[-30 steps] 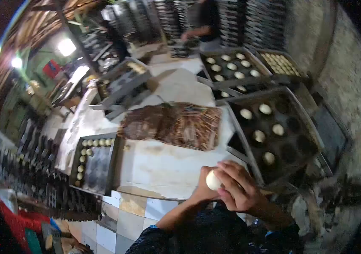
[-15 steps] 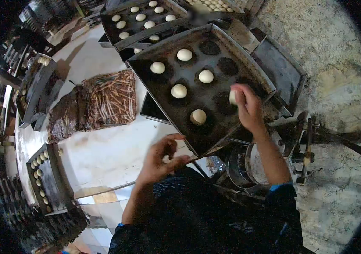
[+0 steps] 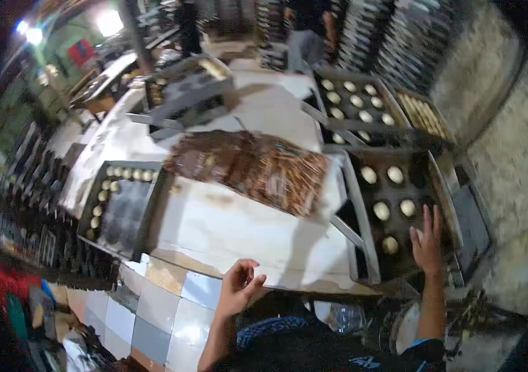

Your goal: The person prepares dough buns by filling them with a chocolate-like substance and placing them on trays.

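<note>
My right hand (image 3: 426, 239) lies flat with fingers stretched out over the near right part of a dark baking tray (image 3: 356, 204). Several round white dough balls (image 3: 381, 211) sit in the tray's hollows just left of that hand. Whether a dough ball lies under the palm is hidden. My left hand (image 3: 239, 288) hovers at the near edge of the white worktable (image 3: 233, 229), fingers loosely curled and apart, holding nothing.
A clear bag of brown sticks (image 3: 251, 170) lies mid-table. A tray with small dough pieces (image 3: 121, 211) sits at the left, and more filled trays (image 3: 354, 102) stand behind. Another person (image 3: 304, 31) stands at the far end by stacked trays. A rough wall runs along the right.
A second ago both hands held one dough ball together. My right hand then carried it over the tray and now lies flat with no ball showing. My left hand has dropped back, empty.
</note>
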A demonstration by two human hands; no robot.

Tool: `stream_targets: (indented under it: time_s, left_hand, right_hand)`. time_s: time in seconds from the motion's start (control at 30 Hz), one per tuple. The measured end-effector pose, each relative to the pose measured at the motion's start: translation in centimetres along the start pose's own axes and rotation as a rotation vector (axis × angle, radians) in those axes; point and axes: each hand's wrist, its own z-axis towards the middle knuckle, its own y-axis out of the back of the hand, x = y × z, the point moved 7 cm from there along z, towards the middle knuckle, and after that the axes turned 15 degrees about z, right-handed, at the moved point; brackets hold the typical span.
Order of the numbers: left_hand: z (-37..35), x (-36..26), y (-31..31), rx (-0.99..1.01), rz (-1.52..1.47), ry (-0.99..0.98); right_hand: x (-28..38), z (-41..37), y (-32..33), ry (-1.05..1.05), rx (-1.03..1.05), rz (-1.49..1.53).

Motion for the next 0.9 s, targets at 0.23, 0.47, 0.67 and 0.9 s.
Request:
stream_targets:
  time_s: [0.23,0.47,0.67,0.9]
  left_hand:
    - [-11.3,3.3,16.4,-0.317,-0.078,-0.031]
    - [-28.1,6.7,34.2,-0.778,-0.155,-0.006]
    - [-36.8,10.0,44.6,-1.035,-0.227,-0.037]
    - [-39.1,18.5,56.5,-1.14,-0.108,0.143]
  right_hand:
    - [32.5,-2.6,-9.9,0.536,-0.199,0.866]
    - [51.0,-20.4,-39.9,0.977,1.138,0.434]
    - [41.5,-26.9,-59.1,0.645,1.401,-0.142]
    - [30.7,-30.2,-68.9,0.234,1.489,-0.278]
